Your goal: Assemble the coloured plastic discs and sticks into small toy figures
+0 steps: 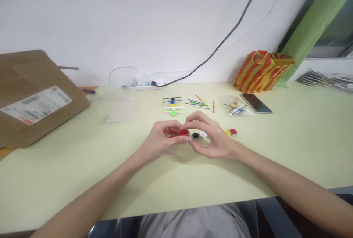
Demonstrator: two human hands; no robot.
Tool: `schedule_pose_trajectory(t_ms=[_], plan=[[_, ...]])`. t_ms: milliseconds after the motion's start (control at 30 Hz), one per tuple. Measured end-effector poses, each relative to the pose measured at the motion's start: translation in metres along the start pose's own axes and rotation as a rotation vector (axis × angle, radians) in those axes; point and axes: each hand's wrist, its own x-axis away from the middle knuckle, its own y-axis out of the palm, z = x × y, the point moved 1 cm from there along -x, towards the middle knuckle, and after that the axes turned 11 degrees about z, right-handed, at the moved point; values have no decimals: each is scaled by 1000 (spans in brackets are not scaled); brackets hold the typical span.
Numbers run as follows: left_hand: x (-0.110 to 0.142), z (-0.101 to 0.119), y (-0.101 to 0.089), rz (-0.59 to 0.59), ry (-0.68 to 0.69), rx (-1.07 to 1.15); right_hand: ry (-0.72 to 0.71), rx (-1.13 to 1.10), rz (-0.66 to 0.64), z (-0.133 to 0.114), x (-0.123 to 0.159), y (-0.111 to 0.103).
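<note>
A clear plastic bag (228, 102) holds colored plastic sticks (237, 111).

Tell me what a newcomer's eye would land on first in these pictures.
The two bare hands come first: at the middle of the pale green table, the left hand pinches a red plastic piece close to the right hand. Beyond them, a red-and-yellow striped plastic bag sits at the far edge on the right, while a brown cardboard mailer with a white shipping label lies at the far left.
</note>
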Motion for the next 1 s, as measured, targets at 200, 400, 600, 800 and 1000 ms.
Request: schedule_pose_trajectory(t_ms=[200, 400, 600, 800, 1000], plan=[[-1, 0, 0, -32, -20, 11, -61, 108, 43, -1, 2, 4], [-2, 2, -4, -87, -12, -28, -138, 190, 73, 0, 3, 8], [-3, 1, -7, -152, -15, -36, -185, 247, 73, 1, 4, 6], [-1, 3, -9, -182, -14, -88, -214, 279, 89, 2, 3, 4], [-3, 2, -9, -195, -1, -99, -246, 292, 97, 2, 4, 4]])
